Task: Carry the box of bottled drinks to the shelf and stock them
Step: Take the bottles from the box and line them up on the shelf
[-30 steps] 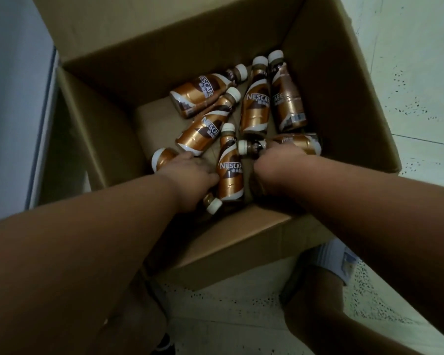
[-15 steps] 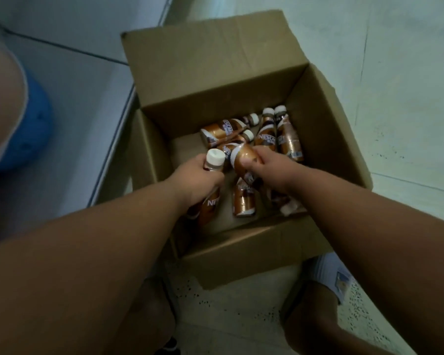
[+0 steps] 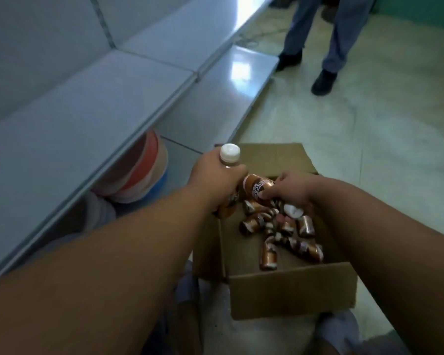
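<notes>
An open cardboard box sits on the floor beside the grey shelf. Several brown coffee bottles lie loose on its bottom. My left hand grips one bottle upright by its neck, its white cap sticking up above my fingers at the box's left edge. My right hand holds a second bottle on its side, above the pile in the box.
Under the shelf's upper board stand stacked tubs, orange, white and blue. A lower shelf board runs to the far end. A person's legs in grey trousers and dark shoes stand on the pale floor beyond.
Both hands have lifted their bottles up out of the box. The view has tilted up, showing the shelf and a standing person.
</notes>
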`<state>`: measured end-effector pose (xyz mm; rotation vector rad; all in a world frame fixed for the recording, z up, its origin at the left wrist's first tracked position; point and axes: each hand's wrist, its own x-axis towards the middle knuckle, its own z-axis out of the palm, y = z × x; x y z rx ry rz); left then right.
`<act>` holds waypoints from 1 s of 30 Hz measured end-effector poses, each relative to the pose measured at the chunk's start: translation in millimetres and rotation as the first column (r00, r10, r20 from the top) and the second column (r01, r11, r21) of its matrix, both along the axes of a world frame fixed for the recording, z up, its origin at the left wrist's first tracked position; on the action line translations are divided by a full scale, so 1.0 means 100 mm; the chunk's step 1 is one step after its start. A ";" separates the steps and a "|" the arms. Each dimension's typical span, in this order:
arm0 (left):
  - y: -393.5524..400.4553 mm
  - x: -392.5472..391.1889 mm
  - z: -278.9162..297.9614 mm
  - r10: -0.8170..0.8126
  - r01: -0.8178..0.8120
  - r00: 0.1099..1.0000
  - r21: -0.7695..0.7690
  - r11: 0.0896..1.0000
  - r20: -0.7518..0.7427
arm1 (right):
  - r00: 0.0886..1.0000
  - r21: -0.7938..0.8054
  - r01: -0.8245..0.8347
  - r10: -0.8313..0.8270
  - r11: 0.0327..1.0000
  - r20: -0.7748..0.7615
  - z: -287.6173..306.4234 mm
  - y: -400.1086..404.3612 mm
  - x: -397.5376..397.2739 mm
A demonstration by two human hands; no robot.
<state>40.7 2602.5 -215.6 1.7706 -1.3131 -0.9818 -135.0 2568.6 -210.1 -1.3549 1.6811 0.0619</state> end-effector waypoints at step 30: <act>1.37 4.08 2.08 0.252 -0.139 0.522 -0.210 0.968 0.815 | 0.711 -0.843 -0.444 0.692 0.305 -0.125 1.74 0.51 4.66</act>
